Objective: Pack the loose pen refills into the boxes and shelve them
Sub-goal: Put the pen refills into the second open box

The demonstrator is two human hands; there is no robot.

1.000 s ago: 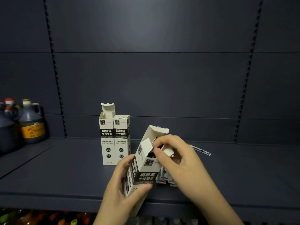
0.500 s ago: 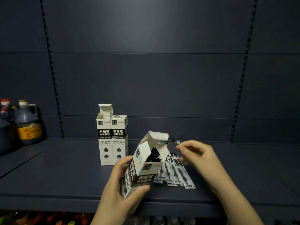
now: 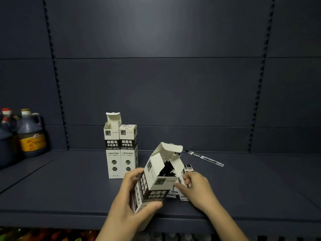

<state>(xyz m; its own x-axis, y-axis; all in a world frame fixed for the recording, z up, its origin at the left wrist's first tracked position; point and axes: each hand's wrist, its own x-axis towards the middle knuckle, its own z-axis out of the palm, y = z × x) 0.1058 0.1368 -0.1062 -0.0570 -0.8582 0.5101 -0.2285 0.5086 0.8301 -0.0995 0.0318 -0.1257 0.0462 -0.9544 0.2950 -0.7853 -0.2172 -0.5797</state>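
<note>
- Your left hand [image 3: 129, 197] grips the open refill box [image 3: 156, 181], fingers curled round its left side, thumb on the front face near the bottom.
- Box tilted, top leaning away from you, lid flap up; dark refill packets show inside the mouth.
- Your right hand [image 3: 196, 188] is down on the shelf [image 3: 69, 185] just right of the box, fingers curled on the loose refills [image 3: 180, 193] lying there; looks like a pinch, but exactly which packet you hold I cannot tell.
- Hands are apart, one each side of the box, close together.
- More refill packets [image 3: 188, 166] poke out behind the right hand, partly hidden by the box.
- One single refill [image 3: 205, 157] lies alone on the shelf, further back and to the right, at a slant.
- Two more boxes stand upright at the back left, touching side by side: left box [image 3: 112, 150] has its top flap open, right box [image 3: 128, 150] is closed.
- Dark sauce bottles [image 3: 31, 136] at far left of the shelf, well apart from the boxes.
</note>
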